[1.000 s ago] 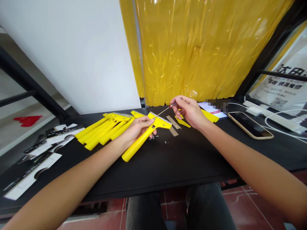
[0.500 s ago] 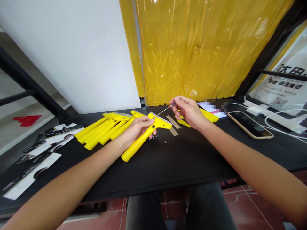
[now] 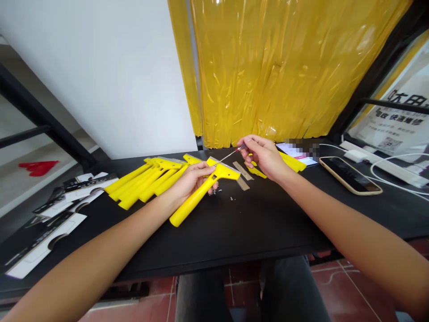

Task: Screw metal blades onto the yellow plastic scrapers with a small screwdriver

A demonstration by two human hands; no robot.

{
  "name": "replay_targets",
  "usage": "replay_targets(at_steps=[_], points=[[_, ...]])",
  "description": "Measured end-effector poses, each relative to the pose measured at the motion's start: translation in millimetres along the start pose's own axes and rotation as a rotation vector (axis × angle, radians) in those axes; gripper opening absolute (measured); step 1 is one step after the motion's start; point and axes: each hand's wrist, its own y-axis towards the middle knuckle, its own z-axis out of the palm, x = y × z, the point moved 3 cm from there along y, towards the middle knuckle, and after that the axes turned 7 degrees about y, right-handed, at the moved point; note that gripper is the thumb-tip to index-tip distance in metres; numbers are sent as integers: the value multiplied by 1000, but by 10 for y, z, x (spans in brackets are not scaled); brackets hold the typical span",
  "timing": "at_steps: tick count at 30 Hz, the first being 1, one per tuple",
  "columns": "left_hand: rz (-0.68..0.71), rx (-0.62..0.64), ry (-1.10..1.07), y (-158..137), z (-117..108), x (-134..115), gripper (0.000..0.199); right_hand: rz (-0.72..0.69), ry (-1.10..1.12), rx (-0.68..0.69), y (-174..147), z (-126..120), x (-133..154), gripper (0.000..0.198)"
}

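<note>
hands (image 3: 189,180) apart, yellow scraper (image 3: 197,196) (in the left)

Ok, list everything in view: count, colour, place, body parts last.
Flat tabletop: one, black, centre
T-shaped plastic scraper: one, yellow, in left hand
Slim metal screwdriver: one, silver shaft, in right hand
Other T-shaped scrapers: several, yellow, left
Flat strips: two, grey-brown, centre
Tiny metal pieces: a few, silver, centre
Flat plastic pieces: at least two, yellow, either side of right hand
Printed cards: several, black-and-white, left
Cased phone: one, dark screen, tan case, right
Lit screen: one, whitish, partly blurred, right
Power strip: one, white, right
Plastic sheeting: yellow, back
Smooth panel: one, white, back left
Legs: two, dark trousers, bottom
Hands: two, bare, centre
</note>
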Motion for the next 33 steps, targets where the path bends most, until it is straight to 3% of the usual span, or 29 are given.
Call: replay_targets(at_steps=[11, 24, 33], points=[[6, 1, -21, -18, 24, -32, 18, -200, -228, 25, -82, 52, 138, 35], [-7, 13, -44, -10, 27, -16, 16, -201, -257, 35, -96, 57, 123, 35], [16, 50, 38, -7, 22, -12, 28, -253, -330, 50, -136, 84, 132, 37]])
